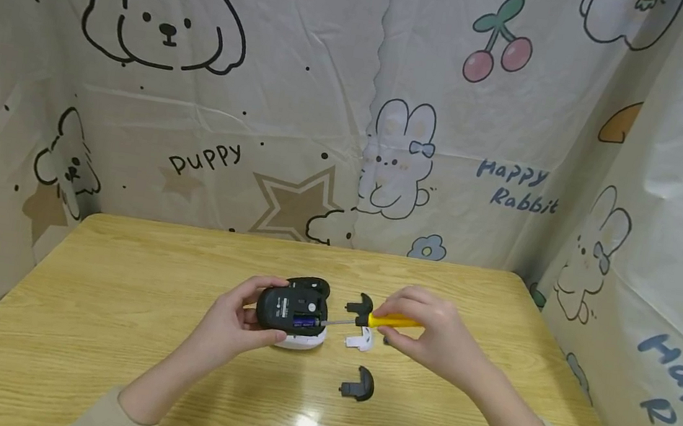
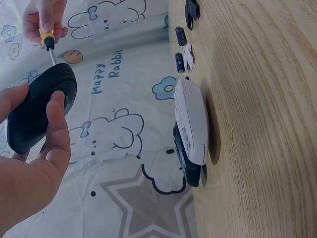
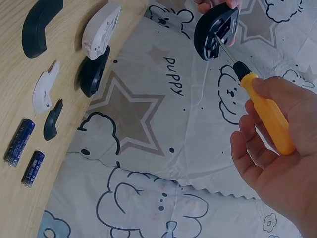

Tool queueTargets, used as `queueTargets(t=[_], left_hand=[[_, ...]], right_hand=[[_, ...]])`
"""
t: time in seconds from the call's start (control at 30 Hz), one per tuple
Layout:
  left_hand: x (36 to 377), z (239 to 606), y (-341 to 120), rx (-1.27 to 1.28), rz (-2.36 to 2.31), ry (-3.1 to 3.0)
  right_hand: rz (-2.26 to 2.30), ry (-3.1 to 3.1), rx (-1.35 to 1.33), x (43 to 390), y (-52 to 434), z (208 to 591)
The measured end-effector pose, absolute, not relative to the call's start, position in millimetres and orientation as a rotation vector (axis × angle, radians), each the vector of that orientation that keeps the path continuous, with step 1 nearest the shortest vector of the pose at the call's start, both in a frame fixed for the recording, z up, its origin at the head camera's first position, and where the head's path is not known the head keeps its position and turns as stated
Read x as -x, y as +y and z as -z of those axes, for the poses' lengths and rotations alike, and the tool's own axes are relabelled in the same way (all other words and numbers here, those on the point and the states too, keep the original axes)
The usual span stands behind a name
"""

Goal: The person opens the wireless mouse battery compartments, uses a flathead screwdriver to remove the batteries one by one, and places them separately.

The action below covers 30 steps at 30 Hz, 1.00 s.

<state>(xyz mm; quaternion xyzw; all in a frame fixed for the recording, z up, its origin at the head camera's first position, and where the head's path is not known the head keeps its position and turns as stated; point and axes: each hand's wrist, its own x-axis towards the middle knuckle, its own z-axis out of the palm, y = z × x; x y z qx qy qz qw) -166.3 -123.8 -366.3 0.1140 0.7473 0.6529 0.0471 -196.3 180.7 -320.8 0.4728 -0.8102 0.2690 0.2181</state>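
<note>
My left hand [image 1: 229, 315] grips a black computer mouse [image 1: 276, 306] above the table, underside facing up. Its battery bay is uncovered, and a blue battery [image 1: 304, 321] lies inside. My right hand [image 1: 433, 324] holds a screwdriver [image 3: 270, 114] by its yellow handle, the shaft pointing left into the mouse's bay. Whether the tip touches the battery or the mouse, I cannot tell. In the left wrist view, fingers and thumb wrap the mouse [image 2: 42, 109] from both sides. A white mouse [image 2: 192, 119] and a second black mouse [image 2: 185, 158] lie on the table beyond.
Right of the mice lie a black cover [image 1: 361, 305], a white cover [image 1: 361, 339] and a dark grey cover [image 1: 359, 384]. Two blue batteries [image 3: 20, 142] lie near them. Patterned cloth [image 1: 332, 95] hangs behind the wooden table [image 1: 178, 255] and along its sides.
</note>
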Motion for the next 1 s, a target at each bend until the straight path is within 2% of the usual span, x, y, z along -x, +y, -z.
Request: queueTargets(t=[0.37,1.0], left_hand=[[168,369,-123,-0.443,-2.017,2.260],[168,370,-115,-0.389,-1.962,2.346]], right_hand=[[-0.699,-2.200,-1.387,192,173,313],[-0.501,-2.201,-1.404,184,163,309]])
